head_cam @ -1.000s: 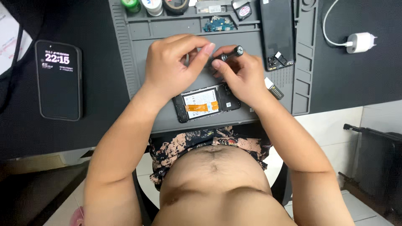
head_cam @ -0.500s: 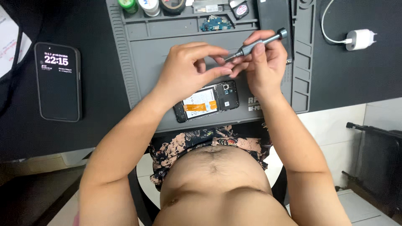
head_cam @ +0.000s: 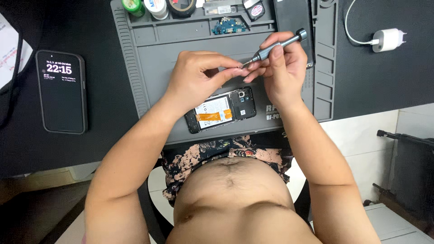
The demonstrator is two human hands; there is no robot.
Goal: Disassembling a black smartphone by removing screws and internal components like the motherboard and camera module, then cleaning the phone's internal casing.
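An opened phone [head_cam: 221,110] with its back cover off lies on the grey repair mat [head_cam: 156,68], showing its battery and camera module. My right hand [head_cam: 280,68] is raised above the mat and holds a slim metal screwdriver [head_cam: 275,46], tip pointing left. My left hand [head_cam: 201,77] hovers above the phone, its thumb and fingers pinched right at the screwdriver's tip. Whether a screw sits between those fingertips is too small to tell.
A second phone [head_cam: 61,91] with a lit screen lies on the black desk at the left. Small jars and a tape roll [head_cam: 181,7] stand along the mat's far edge beside a small blue circuit board [head_cam: 228,26]. A white charger [head_cam: 389,39] lies at the right.
Both hands have lifted off the opened phone and moved up and right. The screwdriver went from pointing down at the phone to lying slanted, with my left fingers now at its tip.
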